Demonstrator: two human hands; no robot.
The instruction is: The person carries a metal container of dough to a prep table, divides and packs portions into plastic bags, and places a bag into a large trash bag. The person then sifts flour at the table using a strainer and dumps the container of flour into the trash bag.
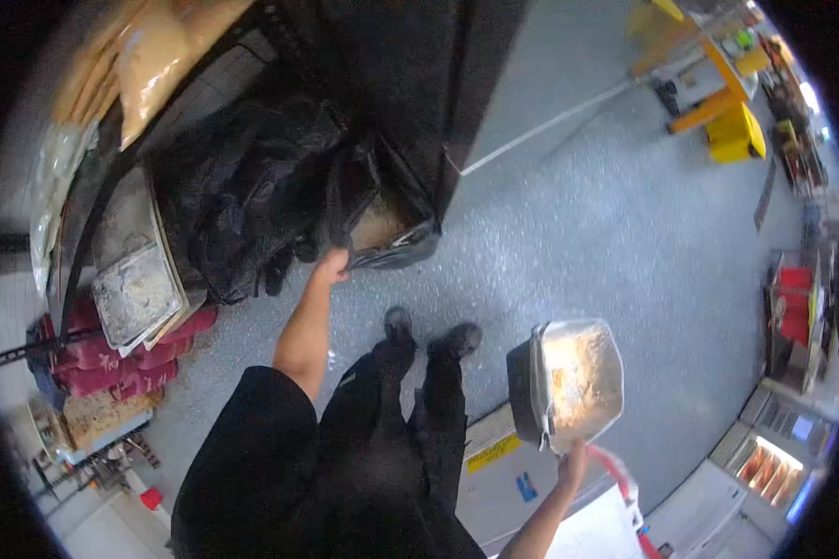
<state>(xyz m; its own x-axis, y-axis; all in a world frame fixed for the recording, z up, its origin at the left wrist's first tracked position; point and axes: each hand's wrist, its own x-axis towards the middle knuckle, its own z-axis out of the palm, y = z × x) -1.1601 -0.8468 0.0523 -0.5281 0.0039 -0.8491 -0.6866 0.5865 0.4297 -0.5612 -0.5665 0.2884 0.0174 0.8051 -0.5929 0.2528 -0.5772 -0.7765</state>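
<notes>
My left hand (334, 265) is closed on the edge of a black plastic bag (252, 196), beside a bag-lined bin (424, 250) with brownish matter at its bottom. In my right hand (573, 458) is the rim of a small dark bin (524, 396) with a pale liner. Light tan, crumbly material (583, 373) lies inside this bin, which is held above the floor to my right.
Dirty flat trays (140, 293) lean at the left, near stacked maroon bundles (126, 359). A white box (513, 466) with a yellow label is near my right arm. Yellow equipment (736, 133) stands on the speckled floor (550, 242) at upper right.
</notes>
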